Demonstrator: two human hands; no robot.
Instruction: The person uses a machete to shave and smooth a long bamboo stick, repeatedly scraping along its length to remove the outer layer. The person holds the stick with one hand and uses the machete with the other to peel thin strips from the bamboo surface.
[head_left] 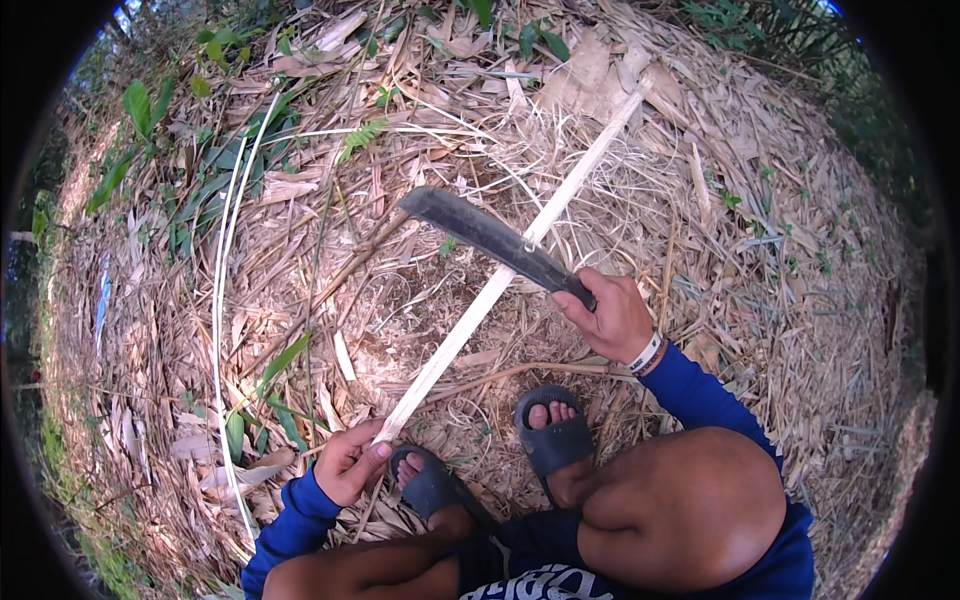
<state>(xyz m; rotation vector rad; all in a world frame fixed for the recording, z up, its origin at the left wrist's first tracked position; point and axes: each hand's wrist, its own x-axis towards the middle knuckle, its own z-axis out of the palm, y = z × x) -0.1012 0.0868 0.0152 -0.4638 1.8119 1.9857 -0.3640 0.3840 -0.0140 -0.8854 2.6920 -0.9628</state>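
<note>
— Well, look how low that person squats, both feet in dark sandals [552, 437] on the dry leaf litter [780, 250].

— What's in the right hand [607, 318]?

— A machete [497, 241], dark blade, long and slightly curved at the tip. The fingers are wrapped tight round its handle, and the blade lies across a pale bamboo strip [520, 250], touching it about midway along.

— And the left hand [350, 462]?

— Closed on the near end of that same strip, thumb on top, fingers curled under. It sits low, just beside the left foot.

— Where does the strip run?

— From the left hand by the feet, up and away to the right, slanting over the litter until its far end rests among the broad dry husks near the top. It looks flat and narrow, split rather than round.

— Anything else about?

— A thin white sliver [222, 300], very long and bowed, lying on the ground well to the left of the strip. Some green leaves [138, 105] poke through the litter further out on that side. The person wears blue sleeves [695, 390], and a light band [646, 353] shows at the right wrist.

— Is the blade cutting in?

— Can't tell from here; it touches the strip, that's all I can see.
</note>
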